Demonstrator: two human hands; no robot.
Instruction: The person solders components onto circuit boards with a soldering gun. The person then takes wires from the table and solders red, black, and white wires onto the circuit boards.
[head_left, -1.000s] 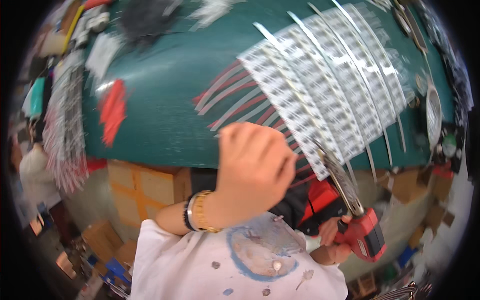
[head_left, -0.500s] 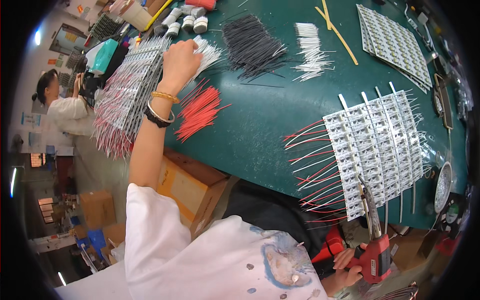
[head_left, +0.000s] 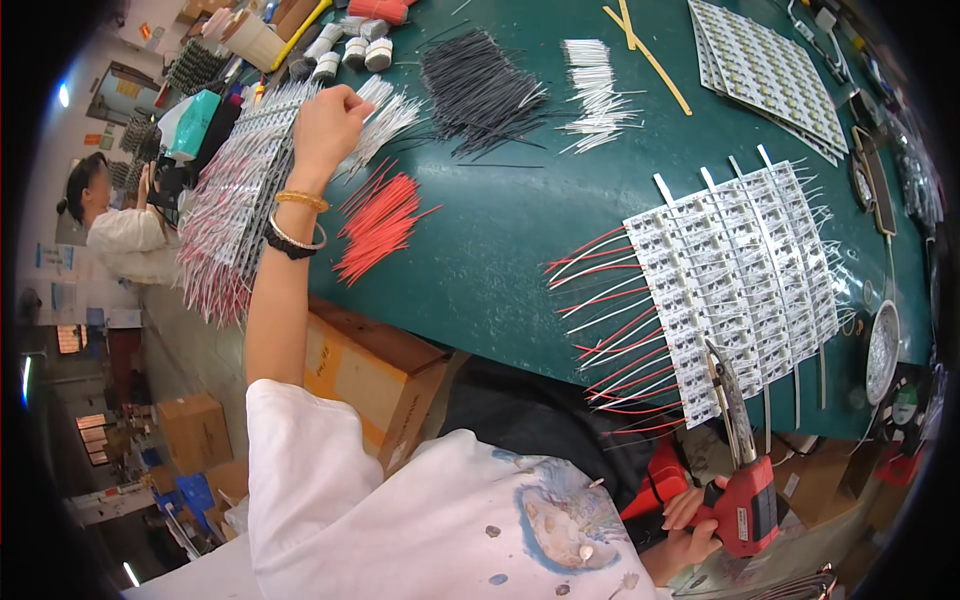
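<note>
My left hand (head_left: 331, 122) is above the table's left side with its fingers curled in. It is beside a pile of short white wires (head_left: 392, 122), and its fingertips are hidden, so I cannot make out what is in them. In my right hand (head_left: 692, 525) at the lower right is a red soldering gun (head_left: 748, 507). The gun's metal tip points up over the lower part of a white circuit board panel (head_left: 735, 265). Red and white wires (head_left: 620, 345) stick out from the panel's left edge.
Beside my left arm lies a wired stack of boards (head_left: 235, 200). Red wires (head_left: 380, 225), black wires (head_left: 480, 90) and another white wire pile (head_left: 597, 95) lie on the green table (head_left: 480, 250). Bare panels (head_left: 770, 75) rest at the far right. A co-worker (head_left: 115, 220) is at the left.
The whole view has shifted slightly, so the table's things appear further left. My left hand's fingers have curled in more tightly beside the white wires. The soldering gun stays at the panel.
</note>
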